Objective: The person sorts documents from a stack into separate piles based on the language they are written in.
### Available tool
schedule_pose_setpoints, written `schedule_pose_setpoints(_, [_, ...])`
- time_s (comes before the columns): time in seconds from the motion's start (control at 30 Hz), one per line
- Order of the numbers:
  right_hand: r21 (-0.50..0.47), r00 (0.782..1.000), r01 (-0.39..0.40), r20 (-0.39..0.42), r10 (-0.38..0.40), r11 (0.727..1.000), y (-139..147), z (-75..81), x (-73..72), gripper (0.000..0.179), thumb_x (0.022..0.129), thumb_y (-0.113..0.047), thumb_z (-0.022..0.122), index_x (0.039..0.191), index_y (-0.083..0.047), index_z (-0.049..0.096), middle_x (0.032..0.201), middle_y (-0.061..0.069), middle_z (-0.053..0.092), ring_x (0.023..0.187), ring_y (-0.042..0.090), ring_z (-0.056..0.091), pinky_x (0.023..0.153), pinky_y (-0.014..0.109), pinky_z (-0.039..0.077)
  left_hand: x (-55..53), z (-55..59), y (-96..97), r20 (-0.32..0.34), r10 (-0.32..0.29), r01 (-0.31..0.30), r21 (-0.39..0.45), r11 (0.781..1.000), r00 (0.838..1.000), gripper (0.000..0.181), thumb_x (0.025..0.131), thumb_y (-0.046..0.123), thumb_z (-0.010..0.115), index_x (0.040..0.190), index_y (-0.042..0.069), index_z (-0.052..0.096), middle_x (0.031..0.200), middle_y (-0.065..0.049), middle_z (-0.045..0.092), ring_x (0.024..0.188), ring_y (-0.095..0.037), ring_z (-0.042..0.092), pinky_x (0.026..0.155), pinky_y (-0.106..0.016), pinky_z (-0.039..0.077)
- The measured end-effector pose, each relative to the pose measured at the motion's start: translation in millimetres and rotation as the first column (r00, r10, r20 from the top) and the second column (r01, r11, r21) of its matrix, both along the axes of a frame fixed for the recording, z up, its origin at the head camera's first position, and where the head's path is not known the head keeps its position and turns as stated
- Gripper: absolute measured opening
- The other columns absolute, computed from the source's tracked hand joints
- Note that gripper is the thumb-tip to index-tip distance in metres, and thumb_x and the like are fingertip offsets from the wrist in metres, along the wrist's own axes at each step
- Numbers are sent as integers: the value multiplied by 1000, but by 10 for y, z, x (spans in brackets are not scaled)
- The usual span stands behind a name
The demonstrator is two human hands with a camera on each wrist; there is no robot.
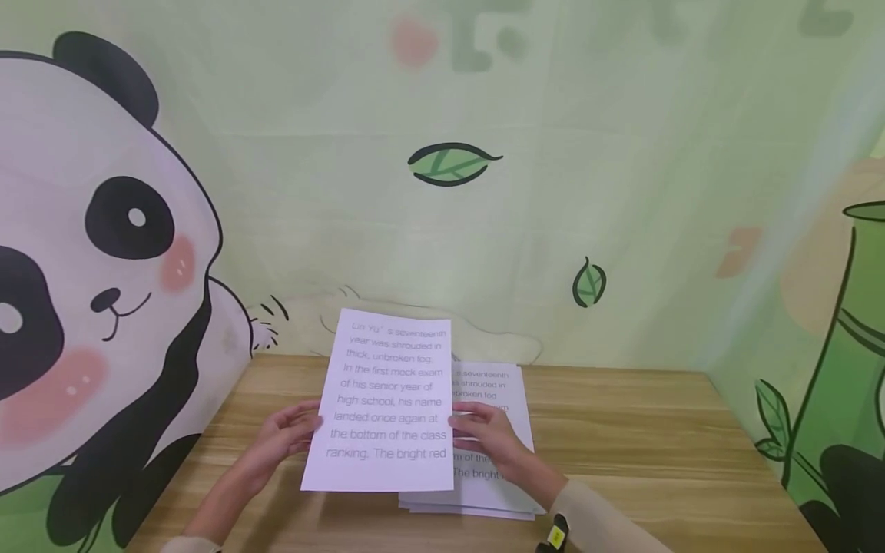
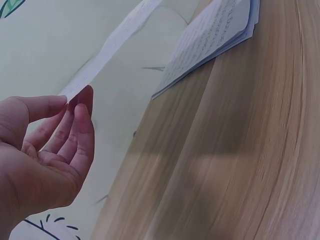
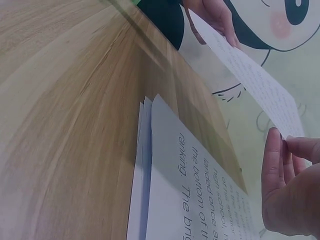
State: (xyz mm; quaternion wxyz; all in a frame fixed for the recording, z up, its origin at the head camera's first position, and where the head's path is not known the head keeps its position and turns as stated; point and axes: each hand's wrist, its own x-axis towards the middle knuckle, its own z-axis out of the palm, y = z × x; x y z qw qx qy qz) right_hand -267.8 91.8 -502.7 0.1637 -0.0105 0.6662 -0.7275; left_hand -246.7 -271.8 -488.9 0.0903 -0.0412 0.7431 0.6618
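A printed sheet of paper (image 1: pixel 387 399) is held up above the table between both hands, its text facing the head camera. My left hand (image 1: pixel 286 430) pinches its left edge between thumb and fingers, as the left wrist view shows close up. On the opposite edge, my right hand (image 1: pixel 494 438) pinches the paper the same way. Behind and to the right lies a small stack of paper (image 1: pixel 515 438) with the same printed text, partly covered by the raised sheet and the right hand. In the right wrist view, the stack (image 3: pixel 165 200) shows several slightly misaligned edges.
The wooden table (image 1: pixel 622 461) stretches to both sides of the stack. A green backdrop (image 1: pixel 622 115) with a printed panda (image 1: pixel 187 215) and leaves hangs right behind the table's far edge. A dark band with a yellow patch (image 1: pixel 556 534) sits at the right sleeve.
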Motion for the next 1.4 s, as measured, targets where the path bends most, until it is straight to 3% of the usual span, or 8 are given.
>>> schedule_pose_setpoints(0.37, [-43, 1000, -8, 9, 8, 999, -209, -22, -18, 44, 93, -12, 72, 132, 3, 60, 104, 7, 73, 91, 15, 73, 88, 34, 62, -4, -31, -210, 18, -8, 9, -18, 1000, 1000, 57, 101, 19, 63, 149, -5, 43, 103, 6, 74, 93, -9, 69, 84, -26, 58])
schedule_pose_setpoints(0.7, [-10, 1000, 11, 5, -11, 1000, -482, -52, -34, 38, 91, -8, 73, 127, 2, 64, 102, 9, 73, 86, 13, 72, 83, 32, 63, -2, -112, -407, 21, 17, -17, -6, 1000, 1000, 55, 102, 16, 60, 148, -8, 40, 101, 11, 74, 92, -6, 69, 82, -25, 57])
schedule_pose_setpoints(0.97, [-54, 999, 17, 28, -15, 998, -752, -153, -23, 38, 91, -8, 72, 127, 3, 64, 103, 9, 74, 85, 13, 72, 83, 33, 63, 77, -190, -622, 49, 63, -60, -56, 997, 997, 56, 102, 19, 62, 147, -8, 43, 102, 11, 74, 92, -7, 68, 82, -27, 57])
schedule_pose_setpoints(1.4, [-58, 997, 60, 56, -57, 996, -1024, -292, -69, 34, 90, -1, 70, 123, 7, 64, 98, 12, 71, 78, 14, 70, 80, 36, 64, 24, -379, -764, 118, 145, -135, -89, 987, 982, 62, 98, 22, 67, 147, -9, 43, 97, 7, 75, 85, -10, 69, 74, -28, 59])
